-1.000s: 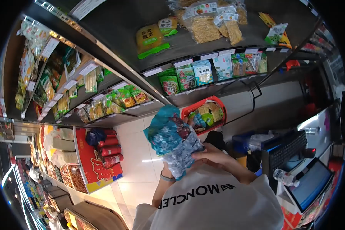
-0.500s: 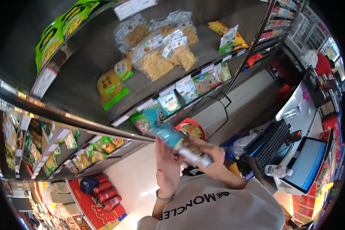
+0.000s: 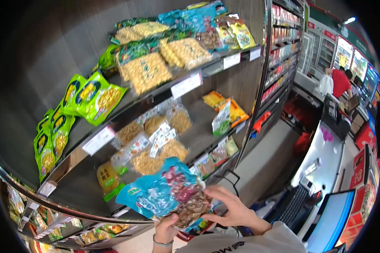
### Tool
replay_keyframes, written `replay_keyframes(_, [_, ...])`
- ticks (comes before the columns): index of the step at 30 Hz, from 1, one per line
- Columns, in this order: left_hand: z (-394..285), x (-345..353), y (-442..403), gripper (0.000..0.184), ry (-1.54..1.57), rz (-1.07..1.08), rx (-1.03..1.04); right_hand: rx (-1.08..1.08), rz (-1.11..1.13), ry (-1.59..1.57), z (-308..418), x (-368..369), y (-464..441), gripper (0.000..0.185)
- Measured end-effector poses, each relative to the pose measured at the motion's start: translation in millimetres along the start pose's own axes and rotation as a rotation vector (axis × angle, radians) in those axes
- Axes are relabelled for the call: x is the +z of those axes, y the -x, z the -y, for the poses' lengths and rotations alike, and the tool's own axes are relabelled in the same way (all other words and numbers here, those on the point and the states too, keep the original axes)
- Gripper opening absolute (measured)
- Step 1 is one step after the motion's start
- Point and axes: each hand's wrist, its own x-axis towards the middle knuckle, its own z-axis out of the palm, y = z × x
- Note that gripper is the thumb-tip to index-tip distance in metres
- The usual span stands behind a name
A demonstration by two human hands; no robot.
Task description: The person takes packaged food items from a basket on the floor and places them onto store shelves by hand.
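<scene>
The left hand (image 3: 165, 231) pinches the near edge of the blue bag (image 3: 150, 192), thumb on top, its other fingers hidden beneath; the right hand (image 3: 232, 211) grips the right side, forefinger and thumb spread along it. The bag is held up in front of the lower shelf (image 3: 82, 185), tilted, its left corner sticking out unsupported; whether it touches the shelf's front edge I cannot tell. Just beyond it lie the noodle packs (image 3: 145, 162), with the yellow pack (image 3: 107, 177) towards the shelf's left end and the orange packs (image 3: 238, 114) towards its right. Above, the green packs (image 3: 98, 99) lean over the upper shelf's front edge at the left, the pale packs (image 3: 145, 71) sit around its middle, and more blue packs (image 3: 190, 19) lie towards its right end. To the right, the keyboard (image 3: 293, 206) rests on the table (image 3: 325, 143). The bag looks slack and slippery, so its contents could slump towards one side and drag it out of the left thumb's narrow pinch. Swung too close, its loose corner could snag the shelf's edge or nudge the noodle packs. The leaning green packs could slide off if an arm brushed them.
</scene>
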Motion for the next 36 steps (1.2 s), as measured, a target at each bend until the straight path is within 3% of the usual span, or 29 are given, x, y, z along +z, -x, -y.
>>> replay_keyframes(1, [-1,19,-13,0.070,-0.087,0.034,0.008,0.100,0.040,-0.010,-3,-20,-8,0.070])
replay_keyframes(3, [-7,51,-45,0.064,-0.178,0.080,0.039,0.043,-0.143,-0.102,-21,-45,-22,0.075])
replay_keyframes(5, [-19,86,-83,0.051,-0.855,0.238,0.142,-0.016,-0.284,-0.334,-38,-70,-45,0.083])
replay_keyframes(6, [-30,125,-99,0.044,-0.852,0.266,0.116,-0.091,-0.326,-0.235,-52,-88,-55,0.084])
replay_keyframes(8, [-43,182,-124,0.048,-0.952,0.247,0.084,-0.271,-0.447,-0.264,-54,-117,-86,0.083])
replay_keyframes(10, [-37,211,-150,0.049,-1.061,0.329,0.393,-0.384,-0.514,-0.307,-55,-150,-112,0.077])
replay_keyframes(12, [-38,231,-168,0.052,-1.237,0.321,0.481,-0.552,-0.360,0.208,-54,-191,-134,0.069])
replay_keyframes(14, [-36,254,-191,0.051,-1.388,0.205,0.528,-0.527,-0.424,0.143,-52,-204,-157,0.062])
replay_keyframes(15, [-31,271,-208,0.046,-1.070,0.389,0.595,-0.414,-0.444,0.059,-47,-213,-169,0.063])
replay_keyframes(16, [-25,288,-224,0.039,-0.958,0.364,0.640,-0.304,-0.459,-0.024,-43,-225,-183,0.065])
replay_keyframes(18, [-45,306,-260,0.038,-1.275,0.295,0.649,-0.376,-0.503,0.057,-58,-248,-218,0.068])
replay_keyframes(20, [-49,336,-289,0.052,-1.169,0.466,0.688,-0.393,-0.493,0.116,-52,-274,-250,0.069])
replay_keyframes(22, [-53,347,-325,0.044,-1.242,0.428,0.754,-0.490,-0.599,0.248,-53,-292,-285,0.066])
replay_keyframes(25, [-56,353,-375,0.041,-1.302,0.454,0.799,-0.455,-0.453,0.167,-60,-317,-327,0.057])
replay_keyframes(26, [-55,350,-390,0.040,-1.293,0.411,0.784,-0.460,-0.456,0.169,-70,-322,-337,0.057])
replay_keyframes(28, [-51,337,-423,0.042,-1.314,0.386,0.717,-0.425,-0.450,0.521,-89,-329,-354,0.055])
replay_keyframes(29, [-52,326,-434,0.044,-1.494,0.297,0.851,-0.333,-0.437,0.642,-91,-330,-351,0.062])
replay_keyframes(30, [-49,328,-429,0.047,-1.671,0.197,0.983,-0.333,-0.434,0.645,-94,-329,-351,0.062])
replay_keyframes(32, [-48,333,-425,0.050,-1.642,0.214,0.938,-0.438,-0.544,0.616,-103,-325,-355,0.062])
replay_keyframes(36, [-67,326,-458,0.058,-1.788,0.140,0.940,-0.329,-0.527,0.679,-95,-314,-369,0.064])
